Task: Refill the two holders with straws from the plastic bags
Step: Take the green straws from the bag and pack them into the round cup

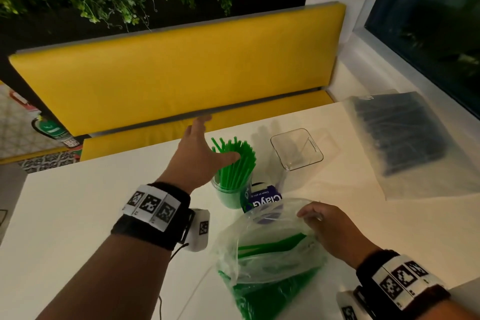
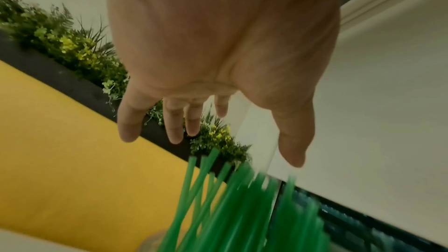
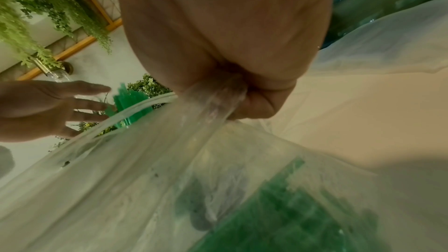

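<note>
A round clear holder (image 1: 230, 193) stands mid-table, filled with green straws (image 1: 235, 161). My left hand (image 1: 201, 148) hovers over their tops with fingers spread and straight; the thumb touches the bundle. In the left wrist view the straws (image 2: 232, 204) rise just below the fingertips (image 2: 174, 131). A square clear holder (image 1: 297, 149) stands empty to the right. My right hand (image 1: 330, 228) pinches the open mouth of a clear bag of green straws (image 1: 265, 262) at the near edge; the bag's film (image 3: 215, 101) is bunched in that hand. A bag of dark straws (image 1: 405, 135) lies at far right.
A blue and white wipes pack (image 1: 262, 200) lies between the round holder and the green bag. The white table (image 1: 104, 202) ends at a yellow bench (image 1: 181, 73) behind. A window (image 1: 428, 34) runs along the right side.
</note>
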Demonstrator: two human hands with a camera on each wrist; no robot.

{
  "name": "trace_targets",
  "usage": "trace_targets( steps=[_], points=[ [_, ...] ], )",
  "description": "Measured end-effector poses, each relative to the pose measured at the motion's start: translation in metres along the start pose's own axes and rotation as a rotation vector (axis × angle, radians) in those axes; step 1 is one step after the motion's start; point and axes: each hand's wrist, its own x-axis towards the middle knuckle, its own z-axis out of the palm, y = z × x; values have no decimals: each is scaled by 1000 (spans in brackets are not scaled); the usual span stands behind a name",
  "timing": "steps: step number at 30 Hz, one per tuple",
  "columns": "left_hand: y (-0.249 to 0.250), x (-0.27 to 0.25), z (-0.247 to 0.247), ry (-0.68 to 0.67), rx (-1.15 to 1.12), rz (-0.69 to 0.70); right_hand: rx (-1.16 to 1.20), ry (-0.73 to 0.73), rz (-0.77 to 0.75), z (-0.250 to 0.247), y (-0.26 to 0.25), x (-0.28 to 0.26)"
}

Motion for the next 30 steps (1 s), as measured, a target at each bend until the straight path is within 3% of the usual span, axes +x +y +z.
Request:
trace_targets(
  steps=[2, 4, 5, 6, 7, 9, 10, 12, 15, 18, 21, 26, 30],
  points=[
    [7, -13, -11, 130, -11, 67, -1, 0, -10, -2, -2, -1],
    [21, -39, -10, 386, -43, 291, 10, -14, -13, -2, -4, -1],
    [29, -54, -2, 410, -56, 435, 17, -18, -11, -2, -5, -1],
    [36, -70, 12, 300, -57, 556, 39, -18, -3, -1, -6, 0],
    [35, -82, 36, 104, -17, 632, 70, -13, 3, 0, -8, 0],
    [23, -97, 90, -319, 101, 528, 131, -3, -1, 1, -15, 0],
    [8, -97, 118, -445, 144, 408, 167, -11, -11, 1, -20, -1],
    [-20, -90, 156, -570, 189, 183, 270, -52, -7, 1, -28, -6],
    [-42, -87, 175, -701, 342, 93, 259, -92, -21, 4, -24, -10],
    [-39, -95, 176, -788, 512, 155, 267, -106, -35, 5, -21, -16],
    [-36, -98, 174, -776, 554, 199, 196, -110, -80, 4, -20, -18],
    [-32, -92, 158, -697, 413, 152, 27, 5, -50, 0, -6, -7],
    [-31, -88, 143, -750, 333, 202, 38, 44, -45, 2, -7, -6]
  ],
)
